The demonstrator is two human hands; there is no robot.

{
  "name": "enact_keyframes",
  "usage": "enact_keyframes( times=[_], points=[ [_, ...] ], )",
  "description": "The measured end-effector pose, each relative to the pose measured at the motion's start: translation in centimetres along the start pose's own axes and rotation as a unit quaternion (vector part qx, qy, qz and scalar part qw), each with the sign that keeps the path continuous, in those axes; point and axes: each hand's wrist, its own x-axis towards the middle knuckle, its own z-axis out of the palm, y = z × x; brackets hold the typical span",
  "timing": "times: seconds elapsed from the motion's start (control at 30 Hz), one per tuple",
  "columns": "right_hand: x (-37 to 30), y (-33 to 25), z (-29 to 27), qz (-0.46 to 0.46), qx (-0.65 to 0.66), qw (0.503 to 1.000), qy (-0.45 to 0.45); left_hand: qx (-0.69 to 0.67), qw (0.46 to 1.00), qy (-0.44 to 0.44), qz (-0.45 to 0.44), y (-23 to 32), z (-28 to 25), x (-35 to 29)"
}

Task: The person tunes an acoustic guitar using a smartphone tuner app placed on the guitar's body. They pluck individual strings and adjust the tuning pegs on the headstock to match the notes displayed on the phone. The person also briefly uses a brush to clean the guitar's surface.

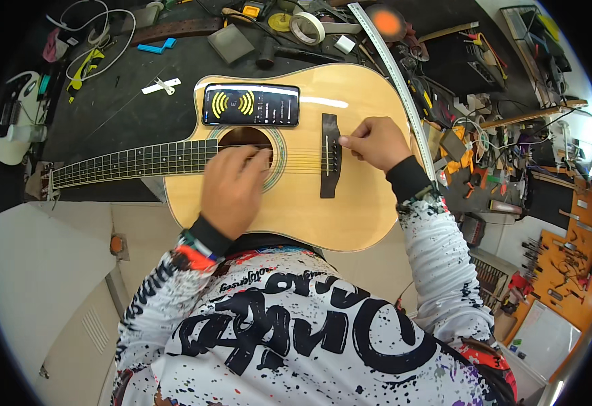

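Note:
An acoustic guitar (296,223) with a pale natural top lies face up, its neck (140,162) pointing left. Over the sound hole (235,137) is my left hand (232,193), its fingers curled down at the strings (299,161) and slightly blurred; their tips are partly hidden. My right hand (382,143) is closed in a pinch at the right edge of the dark bridge (329,183), beside the row of bridge pins (335,154). Whatever lies between its thumb and finger is too small to make out. A smartphone (251,105) with yellow wave shapes on its screen rests on the guitar top above the sound hole.
A long metal ruler (394,71) runs along the guitar's right side. On the dark bench are a tape roll (307,28), a grey block (230,44), a hammer (266,53), a white winder-like tool (162,86) and a blue piece (156,46). Tools clutter the right.

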Motion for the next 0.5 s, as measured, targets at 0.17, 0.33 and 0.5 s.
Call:
enact_keyframes(
  times=[0.17,0.33,0.5],
  points=[
    [-0.1,-0.4,1.8,-0.040,-0.086,0.995,0.027,0.086,0.994,0.005,-0.072,-1.4,-5.5,-4.5],
    [0.2,-0.9,2.1,-0.045,-0.095,0.993,0.044,0.103,0.982,0.047,-0.153,-3.2,-8.8,-8.0],
    [-0.4,0.5,2.1,-0.061,-0.103,0.991,0.068,0.091,0.980,0.073,-0.160,-7.1,-12.7,-9.0]
  ],
)
